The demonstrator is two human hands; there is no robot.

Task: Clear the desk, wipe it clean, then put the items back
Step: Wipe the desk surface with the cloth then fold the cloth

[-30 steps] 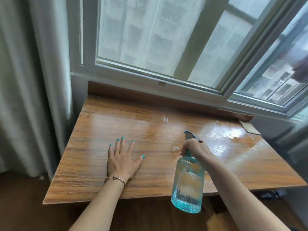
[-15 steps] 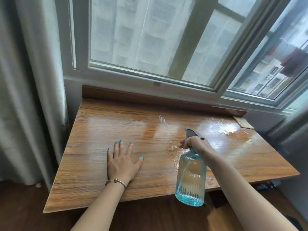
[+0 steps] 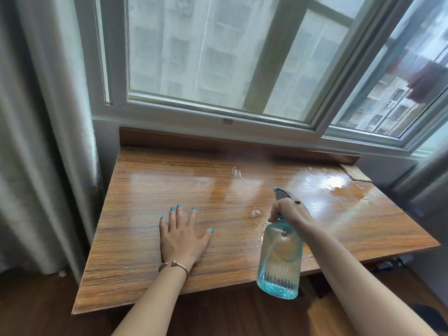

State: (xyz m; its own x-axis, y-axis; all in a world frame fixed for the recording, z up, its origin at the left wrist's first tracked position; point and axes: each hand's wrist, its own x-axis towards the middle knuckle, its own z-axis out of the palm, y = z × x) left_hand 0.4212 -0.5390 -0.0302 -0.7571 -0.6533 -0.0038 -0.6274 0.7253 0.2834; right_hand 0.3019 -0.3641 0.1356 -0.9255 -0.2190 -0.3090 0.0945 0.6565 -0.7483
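A wooden desk (image 3: 150,190) stands under a window, its top bare and glossy. Wet patches and droplets (image 3: 332,183) shine at its back right. My left hand (image 3: 181,236) rests flat on the desk's front middle, fingers spread. My right hand (image 3: 288,210) grips the neck and trigger of a clear turquoise spray bottle (image 3: 280,263), held upright above the desk's front edge with its nozzle pointing toward the back left. A faint mist hangs over the back of the desk.
A small brown cloth or pad (image 3: 355,172) lies at the desk's back right corner. A raised wooden ledge (image 3: 194,139) runs along the back under the window frame. Grey curtains (image 3: 41,141) hang at the left. Dark wooden floor (image 3: 36,309) lies below.
The spray bottle has risen a little with my right hand and stayed over the front edge. My left hand has stayed flat in place. The view has tilted slightly upward.
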